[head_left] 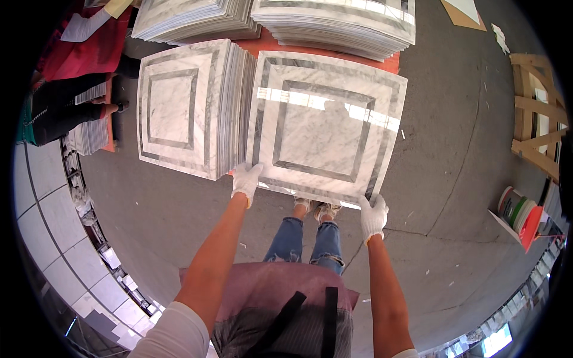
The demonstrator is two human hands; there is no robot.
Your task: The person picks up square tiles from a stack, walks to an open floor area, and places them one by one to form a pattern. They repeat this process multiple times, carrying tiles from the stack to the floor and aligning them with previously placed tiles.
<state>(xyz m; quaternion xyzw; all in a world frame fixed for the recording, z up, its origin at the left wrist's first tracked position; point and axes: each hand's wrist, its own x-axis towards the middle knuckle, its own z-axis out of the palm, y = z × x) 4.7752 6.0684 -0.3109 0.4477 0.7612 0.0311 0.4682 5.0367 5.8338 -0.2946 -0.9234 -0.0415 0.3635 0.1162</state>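
Grey concrete floor (441, 149) fills most of the view, seen from above by a person standing over it. Both gloved hands hold a large square marble tile (327, 126), white with two grey inlaid square borders and a glossy face that reflects a strip of light. The tile lies roughly flat, on top of or just above a stack on an orange pallet (271, 45); which of the two is hard to tell from this angle. The left hand (246, 181), in a white work glove, curls its fingers over the tile's near left corner. The right hand (373, 216), gloved the same way, grips the near right corner, fingers closed on the edge.

Just left of the held tile, touching it, a thick stack of matching tiles (185, 107) stands with its layered edges showing. Two more stacks of tiles (334, 24) sit farther away along the top. Below the tile are the person's own sandalled feet (316, 209), torn blue jeans and a pink top.

At upper left another person (71, 89), in red and black clothing and a white glove, is beside a smaller pile of tiles. At far right stands a pale wooden frame (537, 113). Below it lies a round roll with green, white and orange bands (519, 215). A brown cardboard sheet (462, 15) lies at the top right.
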